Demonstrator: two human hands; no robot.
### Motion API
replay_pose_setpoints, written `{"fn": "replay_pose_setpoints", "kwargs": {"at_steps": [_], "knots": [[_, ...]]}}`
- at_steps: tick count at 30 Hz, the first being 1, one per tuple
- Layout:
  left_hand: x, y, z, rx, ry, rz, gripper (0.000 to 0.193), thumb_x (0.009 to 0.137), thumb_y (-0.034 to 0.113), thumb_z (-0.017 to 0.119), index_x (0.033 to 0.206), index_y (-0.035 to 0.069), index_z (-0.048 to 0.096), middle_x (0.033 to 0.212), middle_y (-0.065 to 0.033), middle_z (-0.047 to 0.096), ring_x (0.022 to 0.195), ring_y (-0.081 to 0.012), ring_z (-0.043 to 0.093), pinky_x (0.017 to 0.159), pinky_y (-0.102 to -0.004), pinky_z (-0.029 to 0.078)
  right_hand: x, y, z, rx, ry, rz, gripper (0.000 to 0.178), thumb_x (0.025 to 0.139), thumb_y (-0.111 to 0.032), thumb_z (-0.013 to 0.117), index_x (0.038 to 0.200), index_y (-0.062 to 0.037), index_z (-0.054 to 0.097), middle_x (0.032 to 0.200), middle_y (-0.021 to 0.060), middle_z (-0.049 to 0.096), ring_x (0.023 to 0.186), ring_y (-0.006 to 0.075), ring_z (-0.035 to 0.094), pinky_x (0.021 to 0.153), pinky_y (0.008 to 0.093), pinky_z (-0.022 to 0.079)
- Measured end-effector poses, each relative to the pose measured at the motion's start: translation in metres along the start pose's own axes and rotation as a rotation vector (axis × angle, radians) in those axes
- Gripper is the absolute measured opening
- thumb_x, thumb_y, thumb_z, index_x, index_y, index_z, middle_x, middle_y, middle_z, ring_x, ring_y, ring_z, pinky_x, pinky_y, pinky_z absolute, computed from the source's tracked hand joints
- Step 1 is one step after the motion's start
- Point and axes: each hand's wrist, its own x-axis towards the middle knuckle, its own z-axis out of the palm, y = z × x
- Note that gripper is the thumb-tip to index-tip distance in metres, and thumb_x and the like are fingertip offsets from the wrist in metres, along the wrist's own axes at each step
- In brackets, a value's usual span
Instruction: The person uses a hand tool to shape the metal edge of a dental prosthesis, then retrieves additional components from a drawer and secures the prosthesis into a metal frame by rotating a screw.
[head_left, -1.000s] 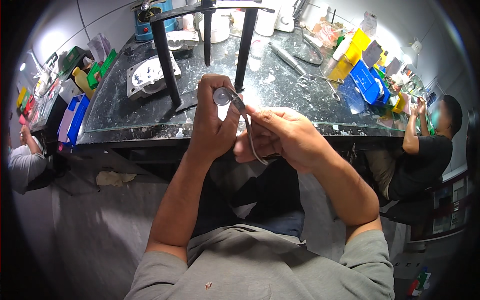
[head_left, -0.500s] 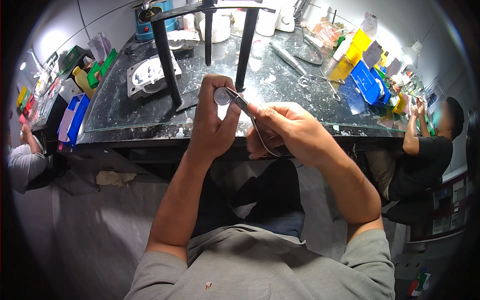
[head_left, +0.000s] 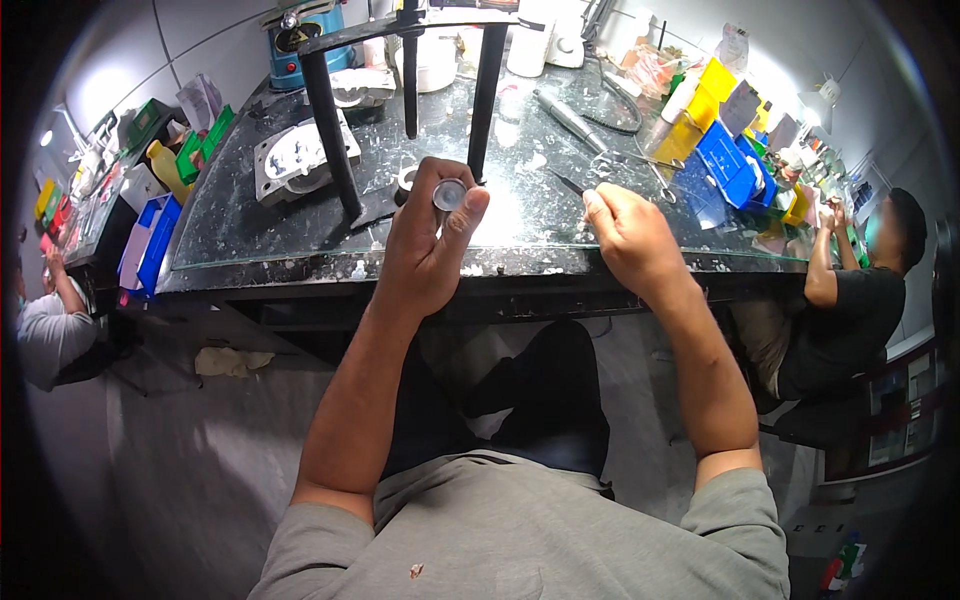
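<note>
My left hand (head_left: 432, 235) is closed around a small round cylinder (head_left: 450, 195); its pale, glassy-looking round end faces up, with my thumb and forefinger beside it. Its lower part is hidden in my grip. Farther right, my right hand (head_left: 632, 232) is closed over the bench near its front edge. From its fingers a thin dark pointed tool (head_left: 570, 183) juts out to the left; the rest of it is covered by the hand, so I cannot tell its exact kind.
A black metal press frame (head_left: 330, 130) stands on the dark bench (head_left: 270, 235) behind my left hand. A white-filled metal mould half (head_left: 300, 155) lies left of it. A grey rotary handpiece (head_left: 572, 120) and blue bin (head_left: 730, 165) are on the right. Co-workers sit at both sides.
My right hand has moved away to the right from the cylinder, and the metal tool no longer touches it. My left thumb has shifted; that hand keeps the cylinder.
</note>
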Motion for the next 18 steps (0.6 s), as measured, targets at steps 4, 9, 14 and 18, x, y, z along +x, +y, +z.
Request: {"fn": "replay_pose_setpoints", "kwargs": {"at_steps": [4, 9, 14, 18], "knots": [[0.002, 0.001, -0.001, 0.013, 0.003, -0.068, 0.019, 0.101, 0.024, 0.054, 0.105, 0.007, 0.047, 0.081, 0.0005, 0.050, 0.075, -0.0050, 0.041, 0.066, -0.0219, 0.034, 0.001, 0.032, 0.016, -0.106, 0.167, -0.178, 0.020, 0.092, -0.019, 0.060, 0.085, 0.0000, 0.059, 0.091, 0.0152, 0.057, 0.090, 0.0341, 0.055, 0.083, 0.0424, 0.044], [0.008, -0.003, -0.010, -0.204, 0.286, 0.007, 0.017, 0.100, 0.021, 0.051, 0.110, 0.007, 0.047, 0.090, -0.0042, 0.053, 0.076, -0.0100, 0.050, 0.068, -0.0249, 0.039, -0.001, 0.036, 0.023, -0.079, 0.191, -0.122, 0.021, 0.090, -0.021, 0.062, 0.087, -0.0004, 0.060, 0.092, 0.0142, 0.058, 0.091, 0.0331, 0.055, 0.083, 0.0429, 0.044], [0.017, 0.006, -0.036, -0.103, 0.246, -0.037, 0.028, 0.097, 0.014, 0.043, 0.122, 0.001, 0.040, 0.103, -0.0112, 0.056, 0.095, -0.0148, 0.055, 0.084, -0.0294, 0.044, -0.006, 0.037, 0.023, -0.033, 0.215, -0.061, 0.023, 0.089, -0.023, 0.064, 0.087, -0.0005, 0.061, 0.092, 0.0140, 0.058, 0.091, 0.0333, 0.056, 0.084, 0.0426, 0.044], [0.012, 0.007, -0.030, 0.183, 0.236, -0.065, 0.029, 0.100, 0.017, 0.050, 0.123, 0.002, 0.040, 0.118, -0.0156, 0.060, 0.110, -0.0158, 0.056, 0.097, -0.0307, 0.042, -0.008, 0.034, 0.020, 0.002, 0.233, 0.001, 0.024, 0.088, -0.025, 0.065, 0.086, -0.0011, 0.061, 0.092, 0.0135, 0.059, 0.091, 0.0333, 0.057, 0.085, 0.0424, 0.045]]}}
